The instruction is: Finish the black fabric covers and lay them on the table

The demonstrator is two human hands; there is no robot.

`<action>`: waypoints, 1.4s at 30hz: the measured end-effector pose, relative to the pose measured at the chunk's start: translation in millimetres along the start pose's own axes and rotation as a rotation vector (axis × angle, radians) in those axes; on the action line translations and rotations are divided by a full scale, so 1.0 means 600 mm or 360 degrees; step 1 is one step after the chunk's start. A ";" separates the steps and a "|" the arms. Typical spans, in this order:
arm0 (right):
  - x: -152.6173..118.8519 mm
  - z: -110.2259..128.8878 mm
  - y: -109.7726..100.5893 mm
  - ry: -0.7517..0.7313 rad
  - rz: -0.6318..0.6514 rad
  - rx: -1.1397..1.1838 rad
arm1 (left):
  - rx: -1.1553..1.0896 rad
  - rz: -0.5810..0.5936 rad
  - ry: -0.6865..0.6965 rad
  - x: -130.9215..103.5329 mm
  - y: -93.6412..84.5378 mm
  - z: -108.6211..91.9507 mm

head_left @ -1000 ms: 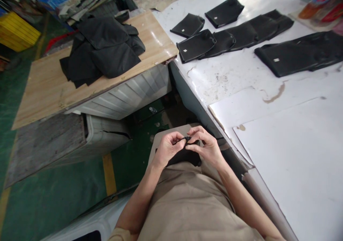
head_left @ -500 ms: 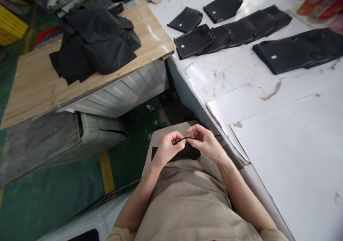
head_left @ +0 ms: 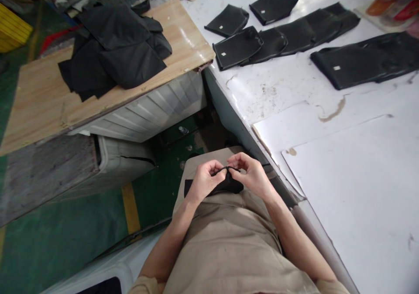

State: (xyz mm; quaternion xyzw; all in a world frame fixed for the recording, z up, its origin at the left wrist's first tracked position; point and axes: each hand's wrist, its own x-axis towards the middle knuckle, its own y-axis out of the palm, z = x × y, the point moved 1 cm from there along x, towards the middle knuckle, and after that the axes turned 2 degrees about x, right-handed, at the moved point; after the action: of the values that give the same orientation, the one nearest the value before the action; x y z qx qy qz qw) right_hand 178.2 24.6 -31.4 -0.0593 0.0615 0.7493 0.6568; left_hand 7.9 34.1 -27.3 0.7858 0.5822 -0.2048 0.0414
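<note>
Over my lap lies a black fabric piece (head_left: 233, 184), partly hidden by my hands. My left hand (head_left: 209, 178) pinches its upper edge between thumb and fingers. Close beside it, my right hand (head_left: 247, 172) pinches the same edge, the two thumbs nearly meeting. The edge between them looks narrow and folded or rolled; its detail is too small to make out.
A pile of black fabric pieces (head_left: 121, 45) lies on a wooden board (head_left: 36, 106) at left. Several flat black pieces (head_left: 238, 49) with small white tags rest on the white table (head_left: 343, 180) at right. Plastic-wrapped items (head_left: 393, 1) stand at its far corner.
Both hands keep their pinch at nearly the same place. The right fingers have shifted slightly along the fabric edge, and the view has tilted a little.
</note>
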 end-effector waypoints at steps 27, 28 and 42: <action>-0.004 -0.015 0.007 0.0074 -0.0060 0.0188 | 0.0234 -0.0052 0.0036 0.000 0.006 0.005; -0.005 -0.013 0.008 0.0053 -0.0072 0.0157 | 0.0265 -0.0067 0.0061 -0.001 0.007 0.002; -0.016 -0.006 -0.030 0.0019 0.0328 0.0278 | 0.0147 -0.0101 0.0100 -0.002 0.008 -0.001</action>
State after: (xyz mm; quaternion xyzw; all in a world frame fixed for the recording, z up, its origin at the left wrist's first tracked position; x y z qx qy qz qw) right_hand 197.4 17.2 -33.6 0.0001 0.1362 0.8041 0.5787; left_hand 11.9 31.5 -27.3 0.7740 0.5978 -0.2077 -0.0197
